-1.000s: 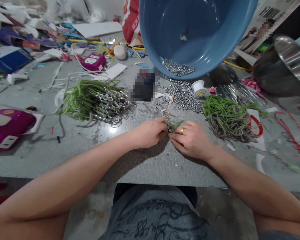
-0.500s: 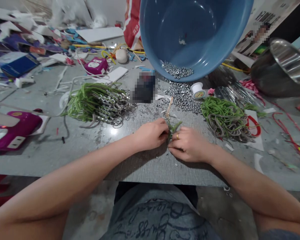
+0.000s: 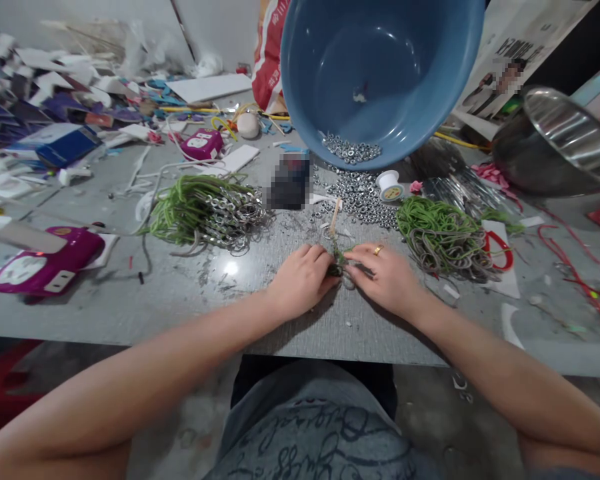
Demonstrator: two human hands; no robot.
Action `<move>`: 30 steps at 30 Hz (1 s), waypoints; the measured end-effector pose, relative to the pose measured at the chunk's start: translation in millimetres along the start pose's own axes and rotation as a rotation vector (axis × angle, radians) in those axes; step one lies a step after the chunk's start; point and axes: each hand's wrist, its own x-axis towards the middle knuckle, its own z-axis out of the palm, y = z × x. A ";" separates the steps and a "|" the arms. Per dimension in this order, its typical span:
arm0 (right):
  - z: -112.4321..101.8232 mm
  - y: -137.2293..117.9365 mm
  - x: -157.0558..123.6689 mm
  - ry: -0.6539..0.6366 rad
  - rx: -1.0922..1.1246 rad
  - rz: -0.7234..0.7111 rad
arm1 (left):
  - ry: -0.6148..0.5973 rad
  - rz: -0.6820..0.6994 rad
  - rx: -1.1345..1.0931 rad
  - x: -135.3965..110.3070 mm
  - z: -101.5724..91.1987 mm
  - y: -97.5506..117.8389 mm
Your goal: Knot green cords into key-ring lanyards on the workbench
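Note:
Near the table's front edge, both hands meet over a short piece of green and grey cord (image 3: 341, 257). My left hand (image 3: 303, 280) is closed on its left side, fingers curled down and thumb against it. From the right, my right hand (image 3: 386, 272), wearing a gold ring, pinches the cord between thumb and fingers. What lies under the fingertips is mostly hidden. A thin wooden stick (image 3: 335, 217) stands just beyond the cord. Further out are small metal nuts (image 3: 363, 197), spilling from a tilted blue basin (image 3: 380, 87).
Left lies a bundle of green cords with metal chains (image 3: 200, 210); right, a pile of green and grey cords (image 3: 440, 237). A white spool (image 3: 389, 185) stands by the nuts. A purple glue-gun-like device (image 3: 55, 260) is far left, a steel bowl (image 3: 555, 147) far right.
My right hand's fingers have shifted up and pinch nearer the cord's top. My left hand has rolled over, with its thumb lower. The whole view has moved slightly.

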 end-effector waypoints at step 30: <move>-4.7 11.2 -9.3 -0.480 -0.526 0.414 | -0.201 -0.306 0.312 -13.1 -12.3 -8.8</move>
